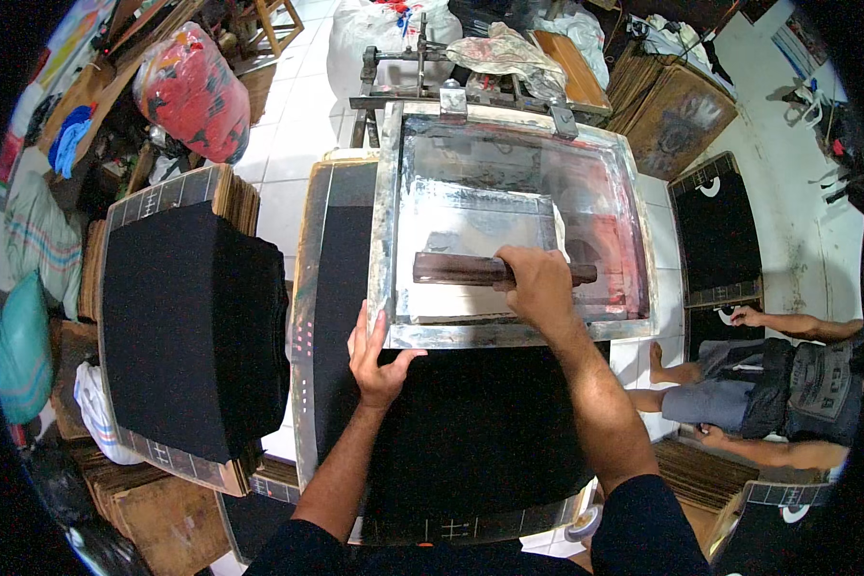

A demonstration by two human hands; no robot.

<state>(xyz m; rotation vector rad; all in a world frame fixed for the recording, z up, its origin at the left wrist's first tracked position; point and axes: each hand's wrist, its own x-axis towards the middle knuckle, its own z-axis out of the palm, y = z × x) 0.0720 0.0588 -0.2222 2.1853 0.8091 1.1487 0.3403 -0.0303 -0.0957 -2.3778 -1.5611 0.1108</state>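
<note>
A screen printing frame [386, 216] with a pale, ink-stained rim lies over a board covered in black cloth [480, 432]. My right hand [540, 286] is closed around the brown handle of a squeegee [451, 270], which lies crosswise on the mesh inside the frame. White ink or a pale patch [494, 216] shows on the mesh beyond the squeegee, with reddish stains toward the right. My left hand [379, 370] cups the frame's near left corner, its fingers along the side and its thumb by the near edge. The squeegee's blade is hidden under its handle.
Metal hinge clamps [453, 102] hold the frame's far edge. On the left stands a board with stacked black cloth [163, 326]. Full bags, one with red contents [194, 96], stand farther off. Another person [749, 384] sits at the right beside a black-covered board [715, 226].
</note>
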